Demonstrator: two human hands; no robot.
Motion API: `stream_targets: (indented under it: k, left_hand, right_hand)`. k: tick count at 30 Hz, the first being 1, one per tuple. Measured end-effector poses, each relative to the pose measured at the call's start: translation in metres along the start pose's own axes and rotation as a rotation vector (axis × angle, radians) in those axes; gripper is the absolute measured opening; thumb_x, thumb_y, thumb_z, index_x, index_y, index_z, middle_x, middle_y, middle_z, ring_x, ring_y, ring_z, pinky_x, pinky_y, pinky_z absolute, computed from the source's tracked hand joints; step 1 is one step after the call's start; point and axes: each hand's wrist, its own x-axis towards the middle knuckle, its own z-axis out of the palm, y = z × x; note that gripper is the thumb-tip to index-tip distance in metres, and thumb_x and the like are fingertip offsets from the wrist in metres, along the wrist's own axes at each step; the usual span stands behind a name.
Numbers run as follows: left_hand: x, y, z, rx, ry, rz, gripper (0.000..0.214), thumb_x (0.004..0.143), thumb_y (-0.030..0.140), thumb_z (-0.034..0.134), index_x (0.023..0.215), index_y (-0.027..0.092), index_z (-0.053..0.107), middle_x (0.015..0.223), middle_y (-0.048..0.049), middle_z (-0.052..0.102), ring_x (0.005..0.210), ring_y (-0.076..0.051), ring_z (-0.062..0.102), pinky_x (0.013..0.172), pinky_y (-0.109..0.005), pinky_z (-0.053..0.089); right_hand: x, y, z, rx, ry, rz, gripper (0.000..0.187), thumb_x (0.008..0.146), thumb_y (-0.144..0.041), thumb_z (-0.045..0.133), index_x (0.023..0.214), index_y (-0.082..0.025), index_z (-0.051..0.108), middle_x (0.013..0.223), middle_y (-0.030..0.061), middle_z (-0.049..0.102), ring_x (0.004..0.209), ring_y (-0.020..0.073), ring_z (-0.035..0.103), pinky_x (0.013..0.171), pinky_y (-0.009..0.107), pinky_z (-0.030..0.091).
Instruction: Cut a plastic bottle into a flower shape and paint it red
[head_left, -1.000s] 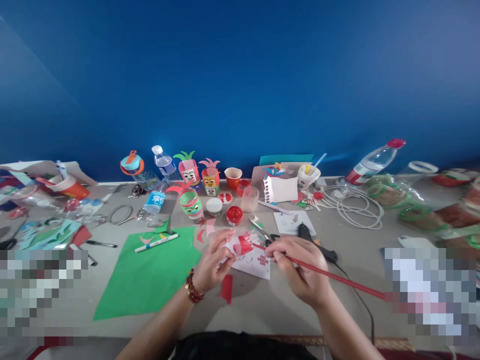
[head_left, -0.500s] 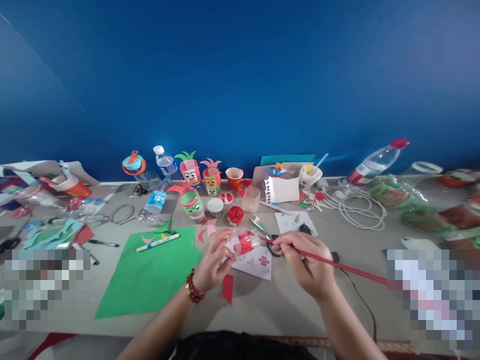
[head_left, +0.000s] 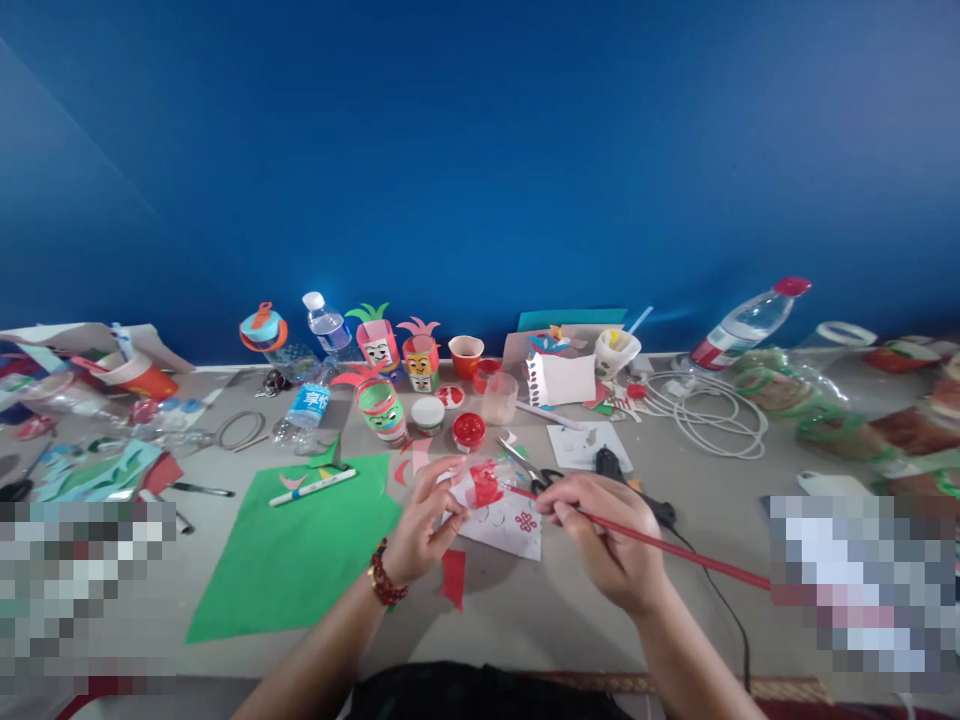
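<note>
On the blue wrap-around label (head_left: 308, 402) of a clear plastic bottle (head_left: 298, 438), the white character "享" can be read; the one beside it is less clear. A red looped-knot emblem (head_left: 526, 522) is borne by a white paper sheet (head_left: 495, 540).

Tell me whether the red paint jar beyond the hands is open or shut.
Open: the jar is uncovered on top, with red paint visible inside.

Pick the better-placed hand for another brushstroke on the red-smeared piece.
Right, I'd say: the right hand holds the brush, its tip at or near the piece. The left hand is occupied gripping that piece.
</note>
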Motion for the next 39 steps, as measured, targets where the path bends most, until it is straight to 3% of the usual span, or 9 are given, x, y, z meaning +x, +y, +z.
stream_targets:
  k: [8,19,23,28,33,39]
  left_hand:
    - [-0.001,0.0,0.0,-0.062,0.003,-0.011,0.01,0.093,0.01,0.055,0.093,0.02,0.057,0.148,-0.0137,0.042,0.138,-0.026,0.045,0.11,-0.052,0.048]
    - [0.0,-0.003,0.002,-0.062,0.038,-0.041,0.008,0.094,0.013,0.055,0.091,0.02,0.057,0.147,-0.0142,0.044,0.139,-0.028,0.045,0.106,-0.051,0.051]
    - [0.001,-0.002,0.001,-0.083,0.034,-0.012,0.01,0.094,0.011,0.054,0.092,0.021,0.056,0.148,-0.0134,0.043,0.139,-0.027,0.046,0.108,-0.051,0.05]
    - [0.0,-0.002,0.001,-0.068,0.021,-0.006,0.011,0.093,0.009,0.055,0.092,0.021,0.056,0.148,-0.0127,0.043,0.139,-0.027,0.045,0.109,-0.05,0.049]
    - [0.0,-0.001,0.001,-0.072,-0.002,0.004,0.012,0.093,0.009,0.055,0.091,0.021,0.056,0.148,-0.0128,0.042,0.139,-0.027,0.045,0.11,-0.052,0.048]
    - [0.001,-0.002,0.0,-0.091,0.008,0.013,0.015,0.091,0.006,0.055,0.093,0.02,0.056,0.149,-0.0128,0.04,0.138,-0.027,0.045,0.11,-0.051,0.048]
  right_hand:
    - [-0.003,0.001,0.002,0.077,0.039,0.082,0.024,0.092,-0.014,0.047,0.08,-0.021,0.067,0.068,0.0018,0.07,0.056,0.0148,0.065,0.054,0.026,0.053]
    - [-0.007,0.017,0.005,0.377,0.115,0.444,0.021,0.09,-0.018,0.051,0.078,-0.018,0.068,0.064,0.0027,0.072,0.051,0.0131,0.064,0.046,0.02,0.053]
    - [-0.005,0.017,0.003,0.388,0.169,0.474,0.02,0.09,-0.019,0.052,0.078,-0.017,0.068,0.064,0.0035,0.072,0.05,0.0129,0.064,0.046,0.02,0.052]
    - [-0.001,0.017,0.003,0.423,0.109,0.517,0.019,0.089,-0.02,0.052,0.078,-0.017,0.067,0.065,0.0039,0.072,0.052,0.0136,0.064,0.047,0.021,0.052]
    - [-0.001,0.019,0.0,0.357,0.132,0.49,0.02,0.089,-0.018,0.051,0.078,-0.019,0.067,0.066,0.0025,0.071,0.054,0.0124,0.063,0.051,0.021,0.052]
    - [0.007,0.018,-0.008,0.366,0.02,0.474,0.019,0.084,-0.016,0.051,0.075,-0.019,0.067,0.066,0.0026,0.07,0.056,0.0127,0.062,0.052,0.021,0.051]
